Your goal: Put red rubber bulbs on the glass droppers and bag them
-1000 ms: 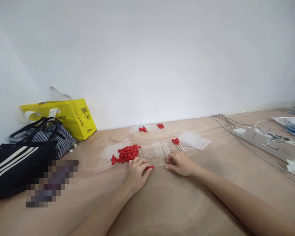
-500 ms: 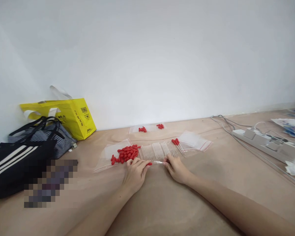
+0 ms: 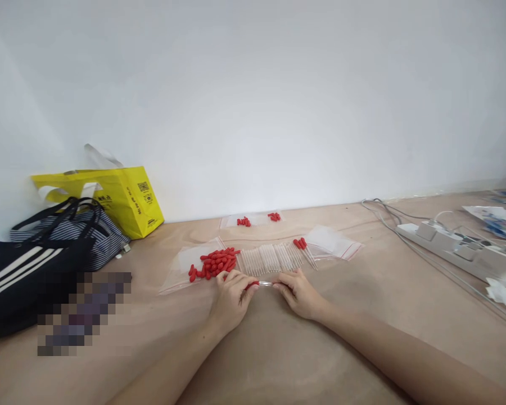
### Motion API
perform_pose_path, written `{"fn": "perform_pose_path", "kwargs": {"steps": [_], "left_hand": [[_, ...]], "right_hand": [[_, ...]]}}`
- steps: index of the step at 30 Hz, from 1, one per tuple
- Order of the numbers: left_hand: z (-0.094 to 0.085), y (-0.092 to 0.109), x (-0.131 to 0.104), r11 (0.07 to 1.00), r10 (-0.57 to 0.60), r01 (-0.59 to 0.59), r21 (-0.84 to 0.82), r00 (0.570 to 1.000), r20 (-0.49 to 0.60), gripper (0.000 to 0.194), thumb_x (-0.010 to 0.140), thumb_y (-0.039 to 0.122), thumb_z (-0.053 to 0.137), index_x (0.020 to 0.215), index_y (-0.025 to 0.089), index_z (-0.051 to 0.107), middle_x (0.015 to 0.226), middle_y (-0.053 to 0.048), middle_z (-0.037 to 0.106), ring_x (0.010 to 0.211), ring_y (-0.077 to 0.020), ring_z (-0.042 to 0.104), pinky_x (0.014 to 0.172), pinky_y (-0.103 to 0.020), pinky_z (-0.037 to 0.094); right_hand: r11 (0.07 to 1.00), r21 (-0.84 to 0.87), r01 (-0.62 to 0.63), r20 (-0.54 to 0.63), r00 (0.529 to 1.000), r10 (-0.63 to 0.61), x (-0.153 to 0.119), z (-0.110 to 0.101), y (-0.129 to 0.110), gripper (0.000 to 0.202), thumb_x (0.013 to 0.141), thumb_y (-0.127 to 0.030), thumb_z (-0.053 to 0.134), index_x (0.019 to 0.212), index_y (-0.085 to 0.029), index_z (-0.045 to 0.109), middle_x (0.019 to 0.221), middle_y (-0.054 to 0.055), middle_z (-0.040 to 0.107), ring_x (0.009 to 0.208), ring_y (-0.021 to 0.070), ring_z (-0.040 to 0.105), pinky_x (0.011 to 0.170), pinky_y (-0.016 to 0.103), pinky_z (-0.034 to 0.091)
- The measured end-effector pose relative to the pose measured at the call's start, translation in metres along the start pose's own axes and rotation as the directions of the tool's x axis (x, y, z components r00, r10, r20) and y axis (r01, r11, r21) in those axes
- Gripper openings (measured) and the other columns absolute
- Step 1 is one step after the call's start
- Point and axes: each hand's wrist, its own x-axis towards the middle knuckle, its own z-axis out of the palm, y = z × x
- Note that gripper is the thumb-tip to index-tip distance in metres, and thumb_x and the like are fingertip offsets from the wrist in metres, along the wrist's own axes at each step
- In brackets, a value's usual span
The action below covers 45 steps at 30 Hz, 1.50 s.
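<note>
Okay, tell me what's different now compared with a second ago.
The right hand moved left toward the left hand, bringing the thin clear tube in its grip up to the small red rubbery-looking bulb in the left hand; the two now appear to meet end to end. Neither was let go. The heap of red bulbs, the row of clear tubes and the yellow white-handled carrier bag stayed put.

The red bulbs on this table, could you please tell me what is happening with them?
A person's left hand holds one bulb and the right hand a clear tube, meeting end to end; how far the tube sits inside, I cannot tell. Beyond them, a pile of bulbs lies partly on a bag, beside a row of tubes. Bulb-topped tubes lie at the row's right end.
</note>
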Motion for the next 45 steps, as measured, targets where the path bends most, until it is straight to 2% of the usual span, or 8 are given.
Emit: {"fn": "perform_pose_path", "kwargs": {"steps": [5,9,14,17,23,39,45], "left_hand": [[-0.001,0.001,-0.002,0.999,0.032,-0.031,-0.029,0.999,0.012,0.016,0.084,0.026,0.045,0.077,0.021,0.058,0.071,0.002,0.065,0.073,-0.0148,0.053,0.075,-0.035,0.024],[-0.001,0.000,-0.002,0.998,0.055,-0.054,-0.033,0.998,0.016,0.015,0.083,0.025,0.045,0.076,0.020,0.057,0.069,0.003,0.064,0.072,-0.0141,0.053,0.076,-0.035,0.024],[-0.001,0.000,-0.002,0.995,0.086,-0.085,-0.048,0.996,0.031,0.013,0.083,0.025,0.047,0.075,0.020,0.056,0.068,0.003,0.064,0.072,-0.0141,0.052,0.079,-0.036,0.023],[-0.001,0.003,-0.002,0.995,0.085,-0.084,-0.058,0.996,0.029,0.013,0.082,0.025,0.047,0.074,0.020,0.056,0.066,0.004,0.063,0.071,-0.0137,0.052,0.080,-0.037,0.022],[-0.001,0.008,-0.004,0.993,0.105,-0.103,-0.053,0.994,0.021,0.013,0.083,0.024,0.045,0.075,0.021,0.055,0.065,0.004,0.062,0.070,-0.0138,0.052,0.082,-0.038,0.022],[-0.002,0.010,-0.004,0.990,0.141,-0.139,-0.033,0.989,0.050,0.017,0.082,0.025,0.044,0.071,0.021,0.056,0.065,0.003,0.062,0.071,-0.0138,0.051,0.083,-0.036,0.024],[-0.004,0.006,-0.001,0.994,0.101,-0.098,-0.043,0.993,0.054,0.017,0.083,0.031,0.045,0.078,0.023,0.058,0.068,0.002,0.064,0.074,-0.0150,0.052,0.087,-0.039,0.019]], "right_hand": [[0.997,-0.045,0.069,-0.006,0.998,-0.070,-0.001,0.000,0.002,0.019,0.087,-0.020,0.036,0.080,-0.018,0.054,0.073,0.000,0.060,0.069,0.0115,0.052,0.069,0.026,0.027],[0.978,-0.149,0.146,-0.026,0.988,-0.151,-0.001,0.000,0.005,0.020,0.086,-0.018,0.036,0.083,-0.017,0.055,0.073,0.002,0.058,0.065,0.0113,0.048,0.067,0.026,0.025],[0.911,-0.321,0.257,-0.049,0.957,-0.287,-0.002,0.000,0.008,0.024,0.085,-0.014,0.034,0.081,-0.016,0.057,0.067,0.003,0.054,0.059,0.0115,0.041,0.063,0.028,0.022],[0.890,-0.345,0.297,-0.066,0.939,-0.338,-0.003,-0.001,0.008,0.025,0.084,-0.013,0.033,0.078,-0.015,0.057,0.065,0.003,0.052,0.059,0.0117,0.039,0.063,0.028,0.021],[0.891,-0.325,0.318,-0.098,0.925,-0.366,-0.004,0.000,0.004,0.023,0.083,-0.013,0.034,0.079,-0.015,0.056,0.064,0.002,0.051,0.058,0.0117,0.038,0.061,0.028,0.021],[0.900,-0.289,0.326,-0.068,0.931,-0.359,-0.003,0.006,0.002,0.022,0.084,-0.015,0.034,0.083,-0.016,0.055,0.067,0.002,0.054,0.060,0.0113,0.043,0.061,0.027,0.023],[0.907,-0.294,0.303,-0.080,0.937,-0.339,-0.001,0.000,0.001,0.022,0.087,-0.019,0.034,0.084,-0.016,0.056,0.068,0.002,0.055,0.062,0.0117,0.044,0.062,0.027,0.023]]}}
